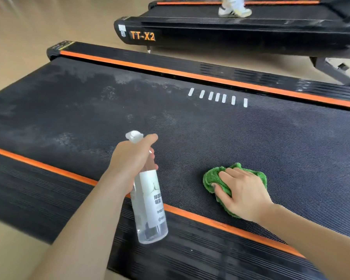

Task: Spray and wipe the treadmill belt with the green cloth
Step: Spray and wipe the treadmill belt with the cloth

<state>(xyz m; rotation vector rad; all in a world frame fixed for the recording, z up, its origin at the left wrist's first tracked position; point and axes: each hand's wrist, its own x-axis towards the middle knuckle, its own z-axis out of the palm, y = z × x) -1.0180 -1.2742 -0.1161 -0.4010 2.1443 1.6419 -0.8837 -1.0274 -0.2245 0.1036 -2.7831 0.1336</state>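
The black treadmill belt (190, 128) stretches across the view, with pale wet or dusty patches on its left half. My left hand (129, 160) grips a clear spray bottle (150, 205) with a white label and white nozzle, held above the belt's near edge, nozzle pointing away to the left. My right hand (245, 190) presses flat on a crumpled green cloth (212, 178) lying on the belt near the front orange stripe.
Orange-striped black side rails (210, 77) run along both sides of the belt. A second treadmill (230, 33) marked TT-X2 stands behind, with another person's white shoes (233, 9) on it. Beige floor lies to the left.
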